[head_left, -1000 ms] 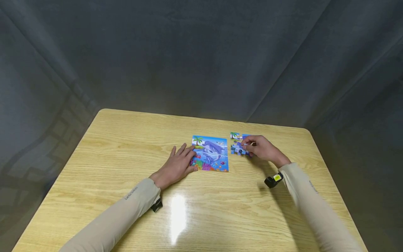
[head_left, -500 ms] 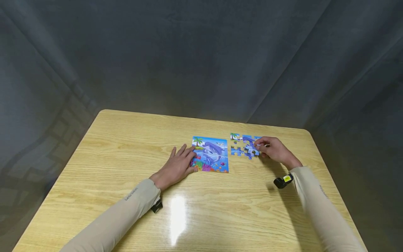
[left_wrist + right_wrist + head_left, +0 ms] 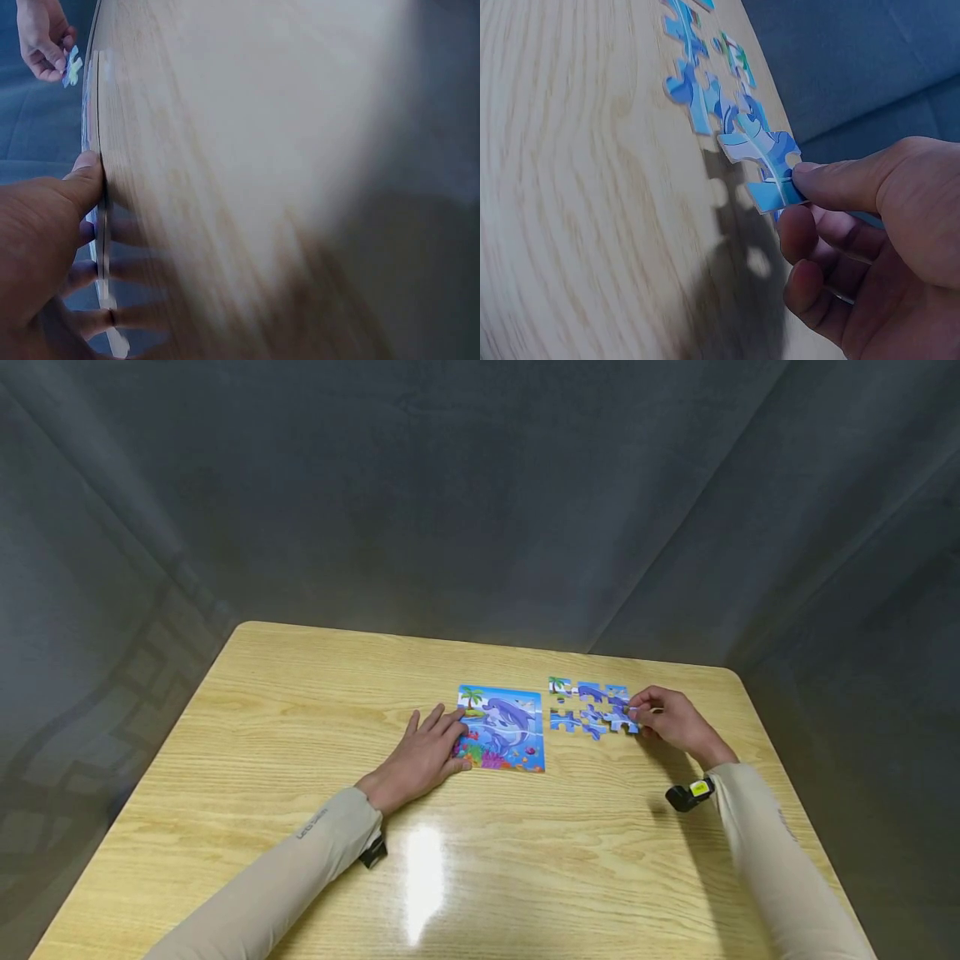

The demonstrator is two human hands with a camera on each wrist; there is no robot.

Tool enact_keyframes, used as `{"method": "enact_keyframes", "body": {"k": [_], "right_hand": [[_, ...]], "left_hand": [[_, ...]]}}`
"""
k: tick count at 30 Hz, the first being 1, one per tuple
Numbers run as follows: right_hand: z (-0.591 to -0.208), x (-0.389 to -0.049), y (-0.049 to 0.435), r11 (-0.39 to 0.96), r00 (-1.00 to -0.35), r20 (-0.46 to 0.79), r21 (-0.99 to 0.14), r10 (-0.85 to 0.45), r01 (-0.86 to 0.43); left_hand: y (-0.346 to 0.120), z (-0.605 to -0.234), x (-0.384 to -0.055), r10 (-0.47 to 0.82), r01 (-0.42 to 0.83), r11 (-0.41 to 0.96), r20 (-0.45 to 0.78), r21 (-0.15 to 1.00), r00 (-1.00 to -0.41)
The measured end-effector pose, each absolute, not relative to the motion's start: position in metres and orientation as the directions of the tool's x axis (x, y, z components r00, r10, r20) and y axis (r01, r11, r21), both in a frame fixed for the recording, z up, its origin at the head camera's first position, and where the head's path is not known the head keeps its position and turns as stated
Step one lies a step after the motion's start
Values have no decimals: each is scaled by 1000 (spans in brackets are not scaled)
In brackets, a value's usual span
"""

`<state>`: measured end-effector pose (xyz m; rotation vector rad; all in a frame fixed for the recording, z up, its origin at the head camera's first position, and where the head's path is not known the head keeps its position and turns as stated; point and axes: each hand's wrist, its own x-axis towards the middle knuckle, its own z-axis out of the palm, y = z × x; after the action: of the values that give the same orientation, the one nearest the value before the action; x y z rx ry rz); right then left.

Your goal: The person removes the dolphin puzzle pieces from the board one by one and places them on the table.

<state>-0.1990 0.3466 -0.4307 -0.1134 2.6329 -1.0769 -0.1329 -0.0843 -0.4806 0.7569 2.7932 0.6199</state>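
Note:
My right hand (image 3: 672, 722) pinches a blue and purple jigsaw piece (image 3: 766, 157) between thumb and fingers. In the right wrist view the piece is raised a little off the wood, its shadow below. Left of that hand lie several loose jigsaw pieces (image 3: 589, 691) in two rough rows, with palm tree, dolphin and water parts. A square dolphin picture board (image 3: 504, 727) lies left of the pieces. My left hand (image 3: 420, 753) rests at the board's left edge, fingers spread and straight, thumb at its lower left corner. Its fingertips touch the board's edge.
The wooden table (image 3: 525, 860) has its back edge just beyond the loose pieces. Dark grey curtains (image 3: 480, 502) hang behind and at both sides. A dark wrist camera (image 3: 688, 795) juts from the right sleeve near the tabletop.
My right hand has moved right with the pinched jigsaw piece, from over the left pieces to the right end of the lower row, uncovering the pieces. The left hand and board have stayed put.

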Motion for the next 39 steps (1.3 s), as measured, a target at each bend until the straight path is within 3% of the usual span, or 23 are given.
{"method": "enact_keyframes", "body": {"k": [7, 39], "right_hand": [[-437, -199, 354, 733, -951, -268, -676, -152, 74], [-457, -207, 346, 806, -974, -179, -592, -138, -6]], "left_hand": [[-85, -482, -132, 515, 440, 786, -67, 435, -855], [-85, -481, -132, 526, 454, 780, -59, 430, -849]]}}
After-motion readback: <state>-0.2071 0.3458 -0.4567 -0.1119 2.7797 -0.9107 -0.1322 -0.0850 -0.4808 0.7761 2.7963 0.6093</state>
